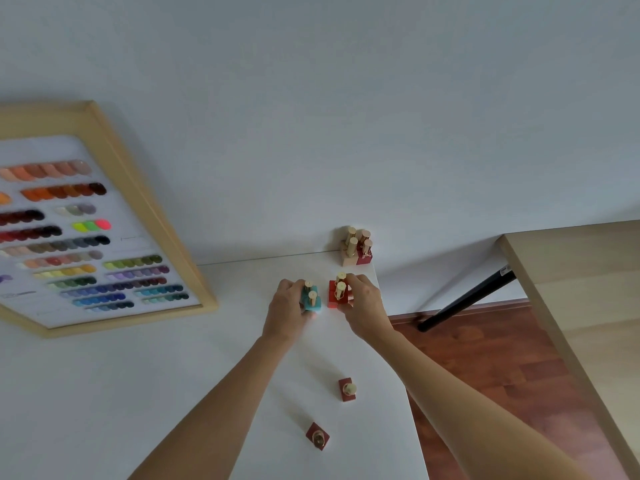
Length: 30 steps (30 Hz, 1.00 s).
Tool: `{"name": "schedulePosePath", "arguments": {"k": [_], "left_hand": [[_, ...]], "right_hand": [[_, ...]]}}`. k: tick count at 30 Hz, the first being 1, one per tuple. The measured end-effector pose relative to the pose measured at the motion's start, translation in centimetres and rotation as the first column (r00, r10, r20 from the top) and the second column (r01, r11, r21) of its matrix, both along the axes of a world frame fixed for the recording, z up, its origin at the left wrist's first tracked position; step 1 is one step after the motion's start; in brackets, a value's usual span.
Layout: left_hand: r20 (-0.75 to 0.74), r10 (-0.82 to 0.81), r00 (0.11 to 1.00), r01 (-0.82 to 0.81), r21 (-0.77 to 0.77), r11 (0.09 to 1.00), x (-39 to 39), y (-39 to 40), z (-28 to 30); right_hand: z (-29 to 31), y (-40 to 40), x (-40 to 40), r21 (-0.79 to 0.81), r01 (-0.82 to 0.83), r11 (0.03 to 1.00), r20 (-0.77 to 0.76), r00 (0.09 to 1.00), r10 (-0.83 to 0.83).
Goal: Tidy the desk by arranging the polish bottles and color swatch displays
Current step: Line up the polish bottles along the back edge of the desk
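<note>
My left hand [289, 304] grips two teal polish bottles [311, 301] with gold caps on the white desk [173, 375]. Just to the right, my right hand [363, 306] is closed around a cluster of red polish bottles [337, 294]. A group of several beige and dark red bottles [356, 249] stands at the desk's far right corner against the wall. Two single dark red bottles stand nearer to me, one [347, 389] in the middle and one [318, 435] closer. A wood-framed colour swatch display [86, 223] leans on the wall at the left.
The desk's right edge runs close past the bottles, with red-brown wooden floor [502, 375] below. A light wood table [571, 289] with a black leg [467, 299] stands to the right.
</note>
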<state>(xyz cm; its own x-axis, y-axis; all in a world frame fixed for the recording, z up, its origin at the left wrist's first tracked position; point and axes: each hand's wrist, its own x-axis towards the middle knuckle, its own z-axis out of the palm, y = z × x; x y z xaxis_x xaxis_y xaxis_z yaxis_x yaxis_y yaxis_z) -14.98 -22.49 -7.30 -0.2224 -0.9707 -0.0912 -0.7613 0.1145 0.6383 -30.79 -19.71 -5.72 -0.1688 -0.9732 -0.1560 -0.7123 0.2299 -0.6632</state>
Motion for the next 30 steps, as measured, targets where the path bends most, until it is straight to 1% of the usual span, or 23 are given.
{"name": "schedulePosePath", "arguments": {"k": [9,14,17,21,23,26,28,30], "left_hand": [[-0.100,0.030,0.995,-0.033,-0.031,0.999,-0.6,-4.1,-0.2],[-0.142,0.069,0.988,-0.077,-0.052,0.996,-1.3,-4.8,-0.1],[-0.155,0.106,0.982,-0.113,-0.039,0.993,-1.7,-4.8,0.0],[-0.145,0.175,0.974,-0.182,-0.037,0.983,-2.5,-4.3,0.2],[-0.131,0.219,0.967,-0.224,-0.024,0.974,-3.0,-4.0,0.2],[-0.119,0.267,0.956,-0.269,-0.006,0.963,-3.6,-4.0,0.1],[-0.124,0.283,0.951,-0.285,0.002,0.959,-3.6,-4.2,0.1],[-0.134,0.295,0.946,-0.296,0.011,0.955,-3.7,-4.4,0.0]], "right_hand": [[0.0,-3.6,0.7,-0.161,-0.013,0.987,-0.038,0.999,0.007],[-0.2,-4.3,1.1,-0.133,-0.014,0.991,-0.135,0.991,-0.004],[-0.3,-4.5,1.2,-0.140,0.005,0.990,-0.177,0.984,-0.030],[-0.2,-4.3,1.1,-0.171,-0.018,0.985,-0.224,0.974,-0.021],[-0.4,-3.7,0.8,-0.229,0.024,0.973,-0.167,0.984,-0.063],[-1.0,-2.5,-0.1,-0.278,0.188,0.942,-0.023,0.979,-0.202],[-1.4,-2.1,-1.0,-0.267,0.296,0.917,0.047,0.955,-0.294],[-1.7,-2.2,-1.9,-0.212,0.366,0.906,0.095,0.931,-0.353]]}}
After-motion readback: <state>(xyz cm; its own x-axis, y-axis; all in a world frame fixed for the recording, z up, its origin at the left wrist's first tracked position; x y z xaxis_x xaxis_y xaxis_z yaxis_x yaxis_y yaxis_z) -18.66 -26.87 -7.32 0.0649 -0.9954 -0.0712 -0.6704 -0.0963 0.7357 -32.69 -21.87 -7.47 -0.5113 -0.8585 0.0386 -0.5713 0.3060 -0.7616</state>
